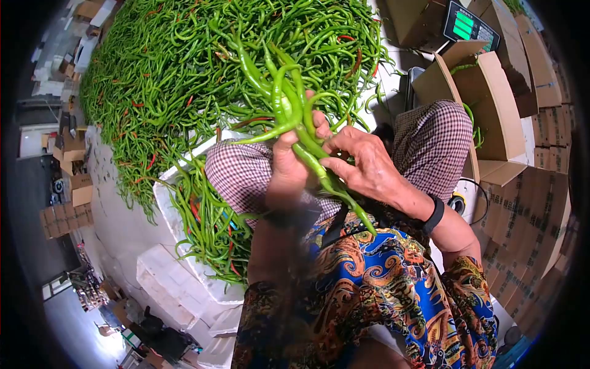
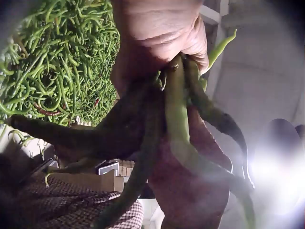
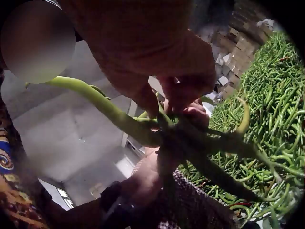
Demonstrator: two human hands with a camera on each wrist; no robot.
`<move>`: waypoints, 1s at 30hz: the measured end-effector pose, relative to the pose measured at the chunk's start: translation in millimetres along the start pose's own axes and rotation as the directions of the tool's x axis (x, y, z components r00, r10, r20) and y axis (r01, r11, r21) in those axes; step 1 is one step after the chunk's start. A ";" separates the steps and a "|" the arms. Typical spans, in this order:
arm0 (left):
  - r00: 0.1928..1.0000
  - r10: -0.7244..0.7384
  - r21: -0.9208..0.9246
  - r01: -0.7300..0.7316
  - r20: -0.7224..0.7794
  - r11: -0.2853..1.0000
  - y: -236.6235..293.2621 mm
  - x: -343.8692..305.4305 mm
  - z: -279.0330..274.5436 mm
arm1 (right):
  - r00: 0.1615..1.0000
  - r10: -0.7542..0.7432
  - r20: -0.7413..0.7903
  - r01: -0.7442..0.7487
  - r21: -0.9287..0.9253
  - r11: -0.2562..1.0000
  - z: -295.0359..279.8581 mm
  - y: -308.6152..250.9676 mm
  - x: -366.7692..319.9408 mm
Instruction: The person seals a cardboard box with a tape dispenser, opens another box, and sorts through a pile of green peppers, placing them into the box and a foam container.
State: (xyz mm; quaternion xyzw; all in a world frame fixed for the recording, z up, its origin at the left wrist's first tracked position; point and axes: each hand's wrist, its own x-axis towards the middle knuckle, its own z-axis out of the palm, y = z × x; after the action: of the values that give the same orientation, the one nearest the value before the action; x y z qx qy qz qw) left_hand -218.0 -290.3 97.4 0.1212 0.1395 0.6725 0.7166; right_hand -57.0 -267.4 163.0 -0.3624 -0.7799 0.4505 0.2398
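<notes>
My left hand (image 1: 287, 165) grips a bunch of long green chili peppers (image 1: 279, 101) around its middle, above my lap. Their tips fan out from both sides of the fist, as the peppers (image 2: 177, 114) in the left wrist view also show. From the right, my right hand (image 1: 369, 166) meets the bunch, thumb and forefinger pinching at a green chili pepper (image 1: 310, 161). One long pepper (image 1: 356, 209) points down toward the patterned shirt. In the right wrist view the fingertips of my right hand (image 3: 186, 71) are shadowed and partly hidden where the peppers come together.
A large heap of green chilies (image 1: 166, 74) with a few red ones spreads in front. By my left knee stands a white foam box (image 1: 162, 200) holding more chilies. On the right are open cardboard boxes (image 1: 501, 101), a scale display (image 1: 470, 26) and stacked cartons (image 1: 528, 215).
</notes>
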 end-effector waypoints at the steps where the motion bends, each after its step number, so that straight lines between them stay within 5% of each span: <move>1: 1.000 -0.014 0.035 0.013 0.017 0.999 -0.3 1.7 -0.5 | 0.999 -0.030 0.027 0.030 0.000 1.000 -0.7 4.4 -1.8; 3: 0.999 0.020 0.116 -0.017 -0.026 0.993 -0.4 6.6 -6.1 | 0.992 -0.118 0.037 0.118 0.006 0.993 -10.5 13.2 -6.9; 5: 0.995 0.064 0.120 -0.054 -0.082 0.991 6.6 6.9 -8.6 | 0.973 0.155 0.170 -0.156 -0.006 0.988 -42.5 3.2 -14.7; 9: 0.986 0.139 0.010 -0.138 -0.092 0.990 12.2 4.0 -13.6 | 0.926 0.363 -0.104 -0.324 0.272 0.906 -114.2 -10.1 -26.3; 13: 0.984 0.146 0.055 -0.141 -0.099 0.988 7.1 2.2 -17.1 | 0.812 0.403 -0.423 -0.082 0.601 0.795 -117.8 -50.1 -5.3; 14: 0.985 0.143 0.056 -0.138 -0.092 0.989 5.5 1.9 -17.7 | 0.937 0.244 -0.248 -0.021 0.659 0.752 -123.8 -41.4 -0.1; 17: 0.996 0.091 0.011 -0.090 -0.024 0.996 6.1 -8.8 -9.9 | 0.993 0.077 0.088 -0.117 0.745 0.657 -70.3 -84.9 24.6; 18: 1.000 0.014 -0.297 -0.021 -0.028 0.955 8.4 -22.2 8.5 | 0.974 -0.044 0.223 -0.155 0.795 0.586 -48.9 -91.8 29.8; 20: 0.995 -0.098 -0.698 0.072 0.002 0.713 10.6 -36.7 30.5 | 0.926 -0.123 0.356 -0.154 0.656 0.739 -45.4 -100.3 32.2; 21: 0.991 -0.135 -0.802 0.093 0.015 0.590 10.0 -38.8 32.7 | 0.947 -0.157 0.281 -0.044 0.595 0.803 -44.8 -88.1 33.0; 22: 0.981 -0.028 -0.405 -0.055 -0.194 0.913 7.6 -28.8 22.7 | 0.960 -0.189 0.205 0.059 0.514 0.856 -44.0 -75.8 33.5; 23: 0.934 0.167 0.112 -0.138 -0.317 0.984 5.2 -18.2 8.9 | 0.985 -0.147 0.090 0.091 0.452 0.887 -47.1 -59.6 30.0; 24: 0.991 0.123 -0.080 -0.128 -0.055 0.989 8.2 -11.4 -12.7 | 0.985 -0.133 0.112 0.082 0.375 0.923 -53.9 -41.5 26.8; 25: 0.993 0.104 -0.174 -0.093 0.050 0.980 10.9 -8.1 -18.7 | 0.974 -0.030 0.226 -0.025 0.235 0.972 -56.2 -32.0 17.8; 26: 0.994 0.108 -0.181 -0.102 0.023 0.978 10.0 -8.9 -21.1 | 0.944 0.090 0.317 -0.122 0.083 0.989 -56.4 -23.9 6.9; 27: 0.994 0.107 -0.185 -0.105 0.002 0.977 9.5 -7.5 -19.1 | 0.946 -0.151 0.287 0.184 -0.090 0.979 -43.6 3.2 -4.3; 30: 0.995 0.083 -0.261 -0.067 0.049 0.963 7.9 -4.9 -12.2 | 0.966 -0.108 0.235 0.183 -0.325 0.928 -18.3 22.4 -28.2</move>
State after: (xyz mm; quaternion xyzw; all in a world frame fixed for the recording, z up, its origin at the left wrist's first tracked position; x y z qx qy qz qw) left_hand -230.1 -294.8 89.1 0.0514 0.0243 0.7078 0.7041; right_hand -18.7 -272.3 150.8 -0.2891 -0.8926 0.3242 0.1206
